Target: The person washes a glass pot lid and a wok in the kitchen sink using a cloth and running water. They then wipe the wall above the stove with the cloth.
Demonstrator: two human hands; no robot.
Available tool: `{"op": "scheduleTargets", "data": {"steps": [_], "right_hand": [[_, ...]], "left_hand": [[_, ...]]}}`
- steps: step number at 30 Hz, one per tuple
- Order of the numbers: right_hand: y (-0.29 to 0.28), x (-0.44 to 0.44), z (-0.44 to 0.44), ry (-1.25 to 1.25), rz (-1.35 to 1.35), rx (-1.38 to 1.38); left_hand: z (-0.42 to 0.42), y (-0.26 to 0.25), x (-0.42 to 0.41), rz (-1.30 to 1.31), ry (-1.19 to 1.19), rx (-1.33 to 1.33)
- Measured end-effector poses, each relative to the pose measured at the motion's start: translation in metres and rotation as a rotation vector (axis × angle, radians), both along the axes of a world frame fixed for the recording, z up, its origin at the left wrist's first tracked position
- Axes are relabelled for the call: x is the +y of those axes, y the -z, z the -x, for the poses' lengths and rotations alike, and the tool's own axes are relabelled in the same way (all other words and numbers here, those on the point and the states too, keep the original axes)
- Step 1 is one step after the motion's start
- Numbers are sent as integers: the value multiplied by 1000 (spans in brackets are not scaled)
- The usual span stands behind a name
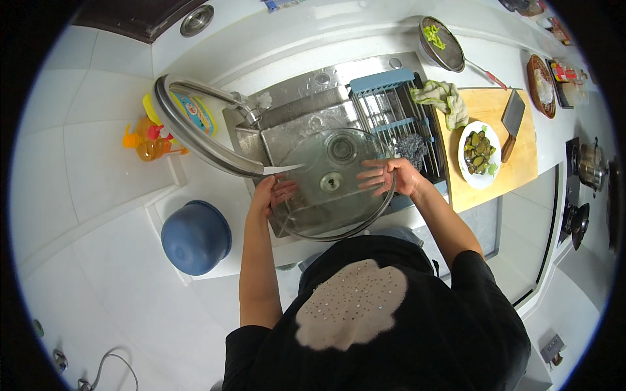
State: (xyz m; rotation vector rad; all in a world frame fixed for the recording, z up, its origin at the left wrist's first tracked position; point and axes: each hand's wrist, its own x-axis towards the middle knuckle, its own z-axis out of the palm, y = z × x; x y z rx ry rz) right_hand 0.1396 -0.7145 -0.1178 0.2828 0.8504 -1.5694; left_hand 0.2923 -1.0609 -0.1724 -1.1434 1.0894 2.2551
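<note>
A round glass pot lid with a metal rim [313,210] is held over the steel sink [293,122], its fittings showing near the centre. My left hand [276,194] grips the lid's left edge, fingers visible through the glass. At the right edge my right hand [391,177] grips the lid in the same way. Water runs from the curved steel faucet [210,141] onto the glass close to my left hand. Beside my right hand, a dark mesh scourer [412,149] lies in the dish rack [386,105] set in the sink.
To the right, a wooden cutting board [521,161] bears a plate of cooked vegetables [464,171], a cleaver [513,113] and a cloth [447,100]. Behind it sits a strainer with green pieces [447,49]. A blue bowl [195,238] and bottles [149,141] are at the left.
</note>
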Motion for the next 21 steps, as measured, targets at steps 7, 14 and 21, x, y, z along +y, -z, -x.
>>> {"op": "scheduleTargets", "data": {"steps": [7, 14, 21], "right_hand": [[37, -16, -9, 126, -36, -73], [66, -30, -22, 250, -96, -17], [96, -40, -41, 355, -182, -106]], "left_hand": [[-35, -26, -5, 209, -148, 205], [-48, -49, 0, 320, -214, 259], [-33, -84, 15, 449, -237, 137]]}}
